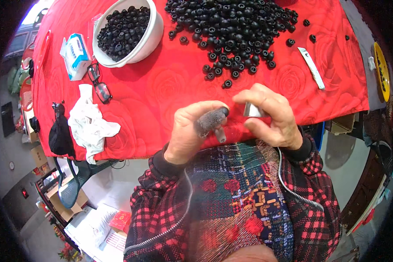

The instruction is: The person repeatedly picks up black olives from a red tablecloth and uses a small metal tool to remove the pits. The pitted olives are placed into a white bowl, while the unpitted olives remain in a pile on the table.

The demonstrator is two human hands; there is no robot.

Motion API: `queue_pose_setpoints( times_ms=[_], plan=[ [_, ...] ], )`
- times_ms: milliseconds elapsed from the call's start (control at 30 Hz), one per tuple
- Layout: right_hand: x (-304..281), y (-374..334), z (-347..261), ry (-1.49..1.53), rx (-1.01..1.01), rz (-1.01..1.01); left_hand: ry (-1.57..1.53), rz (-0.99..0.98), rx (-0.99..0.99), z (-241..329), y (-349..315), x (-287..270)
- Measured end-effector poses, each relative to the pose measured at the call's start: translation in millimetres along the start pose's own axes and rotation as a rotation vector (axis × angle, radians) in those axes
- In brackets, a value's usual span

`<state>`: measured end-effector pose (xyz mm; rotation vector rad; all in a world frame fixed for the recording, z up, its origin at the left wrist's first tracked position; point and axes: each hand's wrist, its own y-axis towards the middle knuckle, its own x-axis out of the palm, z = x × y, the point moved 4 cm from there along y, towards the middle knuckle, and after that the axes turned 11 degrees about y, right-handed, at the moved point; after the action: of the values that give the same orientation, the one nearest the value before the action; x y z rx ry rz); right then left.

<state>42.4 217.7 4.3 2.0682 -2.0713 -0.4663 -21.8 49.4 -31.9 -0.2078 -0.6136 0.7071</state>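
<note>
My left hand (185,126) is closed in a pinch near the table's front edge. At its fingertips is a small black round piece (224,111). A dark grey, fuzzy-looking covering (210,121) lies along its thumb side; I cannot tell whether it is worn or held. Just to the right, my right hand (275,115) curls its thumb and fingers around a short silver metal cylinder (252,110). The two hands are a small gap apart. Beyond them a large heap of black round pieces with holes (236,30) is spread over the red tablecloth (161,87).
A white bowl (154,39) of similar black pieces stands at the far left. Near it lie a tissue pack (77,56), eyeglasses (101,87), a white cloth (91,124) and a black cloth item (60,135). At right are a white narrow packet (311,68) and a yellow tray (381,72).
</note>
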Motion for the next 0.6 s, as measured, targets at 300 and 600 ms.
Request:
queue_pose_setpoints(
  times_ms=[300,600],
  plan=[
    [28,-2,-8,-0.363,-0.28,0.042,-0.195,-0.138,-0.11,-1,-10,13],
    [15,-6,-23,-0.172,-0.023,-0.049,-0.001,-0.062,0.02,2,-21,7]
  ],
)
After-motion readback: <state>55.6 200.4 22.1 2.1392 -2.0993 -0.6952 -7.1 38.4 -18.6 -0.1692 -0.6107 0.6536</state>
